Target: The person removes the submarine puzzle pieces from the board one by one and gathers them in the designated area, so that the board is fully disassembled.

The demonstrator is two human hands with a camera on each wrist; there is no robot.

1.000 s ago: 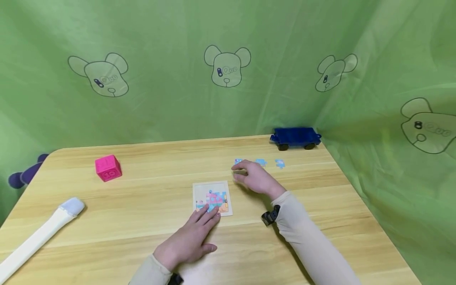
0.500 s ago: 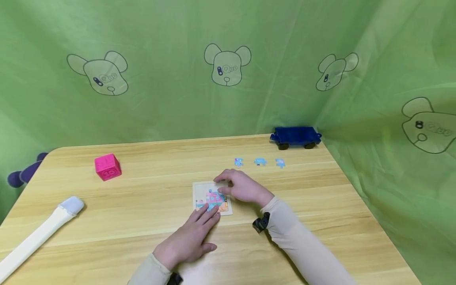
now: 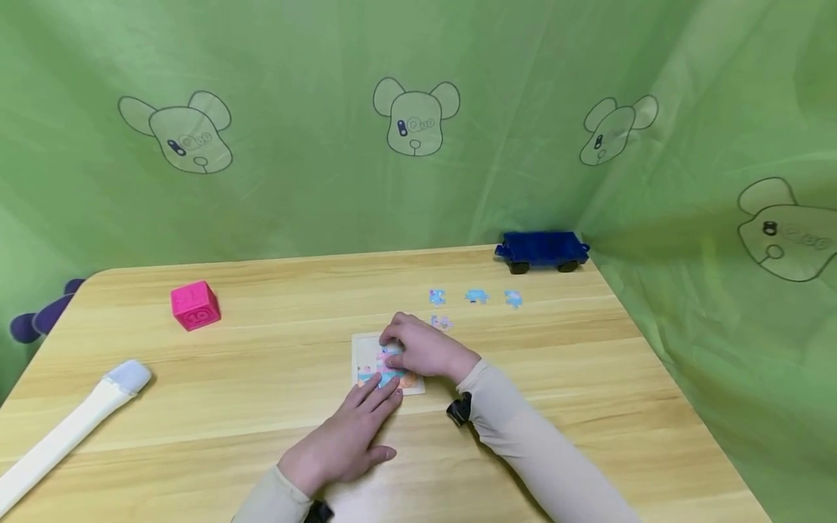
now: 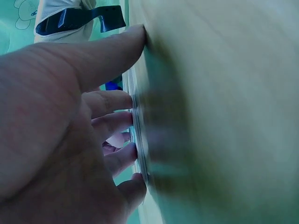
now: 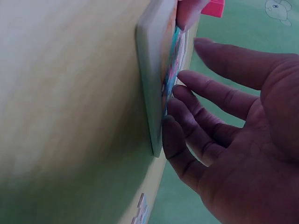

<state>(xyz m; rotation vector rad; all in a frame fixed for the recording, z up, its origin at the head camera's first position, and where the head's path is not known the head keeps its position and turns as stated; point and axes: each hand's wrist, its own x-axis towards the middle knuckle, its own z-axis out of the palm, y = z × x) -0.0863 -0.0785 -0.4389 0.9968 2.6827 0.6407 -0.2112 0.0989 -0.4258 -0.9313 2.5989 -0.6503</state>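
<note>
A small jigsaw puzzle in a pale square tray (image 3: 356, 356) lies mid-table, with pink, blue and orange pieces (image 3: 383, 365) fitted in its lower part. My left hand (image 3: 346, 441) lies spread at the near edge, its fingertips resting on the puzzle. Over the far right part reaches my right hand (image 3: 428, 347), its palm down. In the right wrist view its bent fingers (image 5: 175, 135) come down at the puzzle surface, the thumb (image 5: 229, 60) stands apart, and no piece shows between them. That hand hides part of the picture in the head view.
Beyond the tray lie several loose jigsaw pieces (image 3: 476, 296), one of them, a pale piece (image 3: 441, 322), beside the right hand. A blue toy wagon (image 3: 543, 250) stands at the back right. At left are a pink number cube (image 3: 195, 305) and a white-handled object (image 3: 85, 428).
My right hand has moved left from near the loose pieces to over the puzzle, uncovering the row of pieces and then the pale one. My left hand stays in place.
</note>
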